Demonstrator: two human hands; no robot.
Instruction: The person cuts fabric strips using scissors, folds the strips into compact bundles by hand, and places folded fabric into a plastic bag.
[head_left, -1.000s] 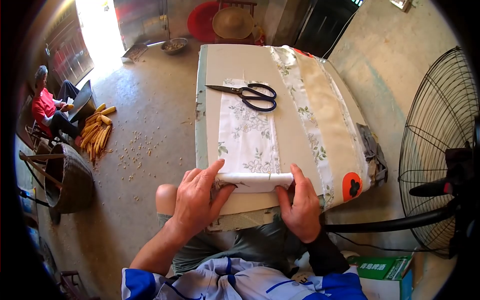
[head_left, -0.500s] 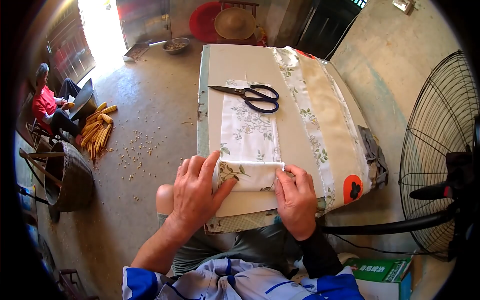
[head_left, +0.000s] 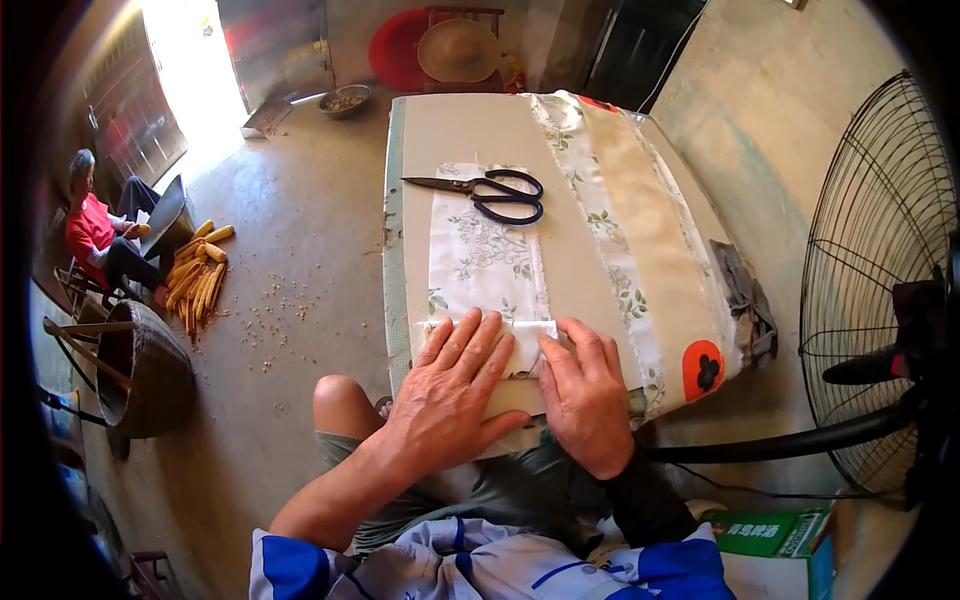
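Note:
A strip of white floral fabric [head_left: 487, 262] lies lengthwise on the board-topped table [head_left: 470, 125], its near end folded over. My left hand [head_left: 450, 395] rests flat across that fold, fingers stretched forward. At the fold's right corner, my right hand [head_left: 585, 395] pinches the fabric edge between thumb and fingers. Scissors with dark blue handles [head_left: 507, 196] lie across the far end of the strip, blades pointing left. Part of the folded end is hidden under my left hand.
Beige and floral cloth [head_left: 640, 230] covers the table's right side, with a grey rag [head_left: 745, 300] at its edge. A fan [head_left: 880, 300] stands right. Leftward are a basket [head_left: 150, 375], corn cobs [head_left: 197, 275] and a seated person [head_left: 100, 230] holding a cob.
My left hand has shifted right and now lies flat over the fold instead of at its left end. My right hand stays at the right corner. The whole view has tilted slightly.

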